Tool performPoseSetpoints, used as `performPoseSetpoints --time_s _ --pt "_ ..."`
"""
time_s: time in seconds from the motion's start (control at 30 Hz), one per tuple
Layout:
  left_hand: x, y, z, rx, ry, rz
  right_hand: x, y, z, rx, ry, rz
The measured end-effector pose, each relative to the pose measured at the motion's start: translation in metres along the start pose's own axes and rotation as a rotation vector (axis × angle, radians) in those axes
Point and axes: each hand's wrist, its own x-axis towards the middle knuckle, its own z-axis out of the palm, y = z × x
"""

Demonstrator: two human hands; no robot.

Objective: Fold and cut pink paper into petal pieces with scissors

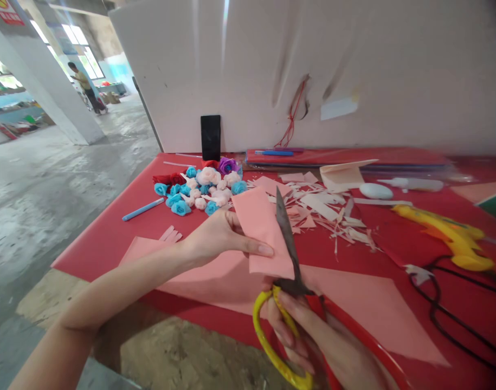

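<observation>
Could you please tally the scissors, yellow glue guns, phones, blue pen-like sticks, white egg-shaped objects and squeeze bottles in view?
Scissors: 1
Yellow glue gun: 1
Phone: 1
Blue pen-like sticks: 2
White egg-shaped object: 1
Squeeze bottle: 1
Total: 7

Left of the pale upright panel (239, 65), a worn grey concrete floor (121, 124) runs back past 1 whitish pillar (48, 70) to bright windows (83, 51) in the far wall. Daylight glares through them, and shelves (15, 108) stand left of the panel, beyond the pillar. The red-covered table (121, 227) spreads in front of the panel.
</observation>
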Motion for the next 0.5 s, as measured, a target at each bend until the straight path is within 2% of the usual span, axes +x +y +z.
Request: performPoseSetpoints --time_s 0.1,0.2,0.3,0.5 --pt "-0.0005 0.0005 0.0005 0.021 0.0 -0.008 0.0004 -0.0003 0.0002 0.033 0.03 0.019" --pt "-0.001 0.0 0.0001 0.114 -0.015 -0.012 0.001 -0.0044 -0.0011 0.023 -0.015 0.071" --pt "-0.0003 -0.0032 -0.0007 0.206 -0.02 -0.043 0.0002 -0.0075 -0.0009 -0.014 -0.007 0.088" --pt "0.0012 -0.0072 -0.0018 0.176 -0.058 -0.045 -0.0008 -0.0078 0.0 -0.025 0.071 0.071"
